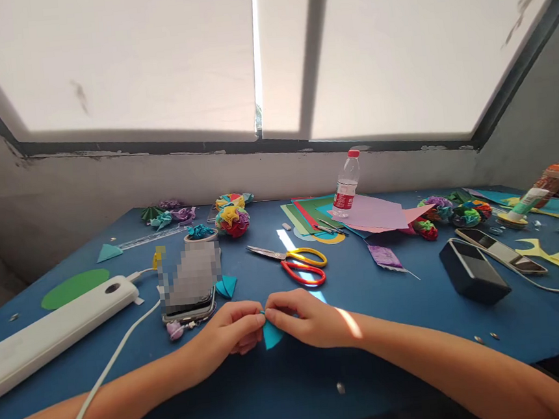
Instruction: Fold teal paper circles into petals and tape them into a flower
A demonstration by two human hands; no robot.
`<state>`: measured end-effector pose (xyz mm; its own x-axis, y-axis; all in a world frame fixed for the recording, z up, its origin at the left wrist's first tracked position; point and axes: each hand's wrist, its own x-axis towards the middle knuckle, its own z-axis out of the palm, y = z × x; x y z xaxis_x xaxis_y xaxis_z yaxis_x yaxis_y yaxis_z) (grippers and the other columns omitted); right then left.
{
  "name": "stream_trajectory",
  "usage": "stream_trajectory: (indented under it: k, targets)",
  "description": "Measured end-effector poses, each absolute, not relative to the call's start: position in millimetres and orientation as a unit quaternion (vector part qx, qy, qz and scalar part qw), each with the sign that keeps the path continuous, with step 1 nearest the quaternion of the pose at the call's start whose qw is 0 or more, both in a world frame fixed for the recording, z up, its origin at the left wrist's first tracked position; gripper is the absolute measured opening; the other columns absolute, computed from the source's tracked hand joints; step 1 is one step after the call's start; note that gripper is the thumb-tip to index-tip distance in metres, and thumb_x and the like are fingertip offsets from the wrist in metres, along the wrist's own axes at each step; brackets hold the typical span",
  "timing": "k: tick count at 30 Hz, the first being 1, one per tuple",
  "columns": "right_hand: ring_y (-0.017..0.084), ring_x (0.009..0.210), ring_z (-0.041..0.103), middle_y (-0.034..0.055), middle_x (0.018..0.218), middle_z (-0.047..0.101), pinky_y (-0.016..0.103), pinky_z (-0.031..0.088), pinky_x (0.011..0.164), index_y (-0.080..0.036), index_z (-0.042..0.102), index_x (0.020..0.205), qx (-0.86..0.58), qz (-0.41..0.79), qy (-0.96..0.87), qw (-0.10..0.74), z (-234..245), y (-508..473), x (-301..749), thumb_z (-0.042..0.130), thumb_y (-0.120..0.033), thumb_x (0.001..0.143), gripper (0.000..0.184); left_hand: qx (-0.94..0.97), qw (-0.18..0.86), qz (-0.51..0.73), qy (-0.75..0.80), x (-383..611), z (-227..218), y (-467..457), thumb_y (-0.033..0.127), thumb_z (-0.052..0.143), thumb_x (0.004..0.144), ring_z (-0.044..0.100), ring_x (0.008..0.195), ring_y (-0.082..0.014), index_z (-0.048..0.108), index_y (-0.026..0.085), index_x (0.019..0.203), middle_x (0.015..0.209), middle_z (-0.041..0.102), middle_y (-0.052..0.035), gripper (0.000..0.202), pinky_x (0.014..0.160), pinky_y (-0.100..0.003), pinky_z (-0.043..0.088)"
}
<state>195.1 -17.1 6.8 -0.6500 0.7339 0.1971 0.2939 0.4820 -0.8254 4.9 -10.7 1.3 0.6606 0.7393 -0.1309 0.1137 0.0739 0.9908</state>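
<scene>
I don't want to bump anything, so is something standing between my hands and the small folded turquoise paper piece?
Nothing visible: the left hand and right hand both pinch the small folded turquoise paper piece directly. The metal scissors with red and yellow handles lie beyond the hands, not between.

A small piece of paper (272, 336), bright turquoise and plain, is pinched between the fingertips of the left hand (236, 329) and the right hand (303, 319); its visible part is wedge-shaped, hanging with a narrow tip downward and widening upward to the right; one side edge runs nearly straight down, the other slants; a sliver shows at the top between the fingers; the rest is covered, so any folds there cannot be told.
</scene>
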Motion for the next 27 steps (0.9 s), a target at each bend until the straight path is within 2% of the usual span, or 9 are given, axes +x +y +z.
stream_trajectory:
  k: [4,9,16,22,27]
  targets:
    - [0.007,0.058,0.032,-0.0054,0.061,0.037,0.02,0.028,0.052,-0.015,0.052,0.071,-0.325,0.412,-0.806,0.273,3,-16,194,0.045,-0.022,0.086,0.018,0.673,0.618,0.229,0.337,4,2,-12,0.048,0.048,0.083,0.028,0.048,-0.0077,0.043,0.018,0.067,0.055,0.033,0.0072,0.034,0.044,-0.021,0.021]
    - [0.008,0.06,0.037,-0.004,0.064,0.043,0.02,0.031,0.054,-0.015,0.058,0.08,-0.33,0.426,-0.792,0.287,3,-15,193,0.045,-0.028,0.089,0.021,0.747,0.477,0.267,0.378,3,4,-15,0.044,0.042,0.087,0.031,0.057,-0.0105,0.047,0.017,0.07,0.062,0.034,0.0051,0.032,0.052,-0.022,0.027]
    - [0.009,0.064,0.042,-0.0013,0.07,0.053,0.02,0.035,0.058,-0.015,0.061,0.083,-0.344,0.379,-0.794,0.328,7,-19,192,0.045,-0.027,0.089,0.02,0.746,0.482,0.238,0.393,2,7,-14,0.043,0.039,0.09,0.04,0.059,-0.0116,0.05,0.017,0.074,0.064,0.044,0.0032,0.032,0.053,-0.022,0.032]
    - [0.009,0.064,0.045,-0.0019,0.07,0.053,0.019,0.036,0.058,-0.015,0.061,0.083,-0.337,0.377,-0.795,0.335,4,-20,191,0.047,-0.024,0.087,0.017,0.79,0.379,0.267,0.401,2,12,-20,0.039,0.039,0.092,0.044,0.066,-0.0134,0.052,0.019,0.086,0.072,0.048,0.002,0.025,0.061,-0.023,0.036]
    - [0.008,0.063,0.043,-0.0024,0.069,0.052,0.019,0.036,0.058,-0.016,0.06,0.085,-0.339,0.364,-0.807,0.318,4,-18,191,0.049,-0.025,0.086,0.015,0.806,0.34,0.269,0.403,1,7,-21,0.035,0.035,0.093,0.042,0.062,-0.0128,0.047,0.019,0.081,0.069,0.044,0.0028,0.023,0.058,-0.024,0.035]
